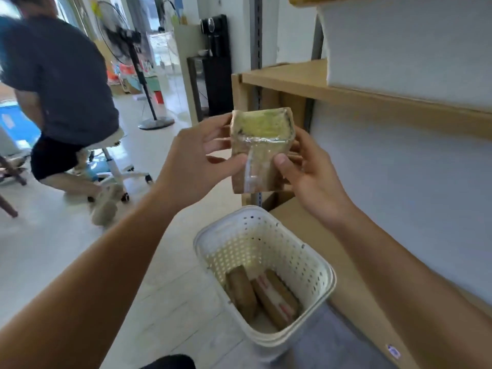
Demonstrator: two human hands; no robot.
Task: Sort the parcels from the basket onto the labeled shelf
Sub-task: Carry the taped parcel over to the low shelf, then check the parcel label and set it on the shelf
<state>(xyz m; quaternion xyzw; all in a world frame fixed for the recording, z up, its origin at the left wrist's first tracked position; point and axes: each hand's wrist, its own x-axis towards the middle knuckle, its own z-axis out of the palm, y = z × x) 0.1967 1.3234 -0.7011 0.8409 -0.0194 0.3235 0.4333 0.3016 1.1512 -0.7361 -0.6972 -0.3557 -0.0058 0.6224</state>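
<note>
A small brown parcel [262,147] wrapped in clear tape, with a greenish patch on its upper face, is held up in front of me. My left hand [197,158] grips its left side and my right hand [311,171] grips its right side, thumbs on the front. Below, on the floor, stands a white perforated basket [314,265] with two brown parcels [262,295] lying at its bottom. The wooden shelf [332,89] rises to the right, with a lower board [346,262] beside the basket. A small round label [393,351] sits on that board's front edge.
A large white sheet or box [412,43] fills the upper shelf. A person [61,83] sits on a wheeled stool [117,171] at the left. A standing fan [141,75] and a black dispenser [217,65] stand further back. Tiled floor stretches to the left.
</note>
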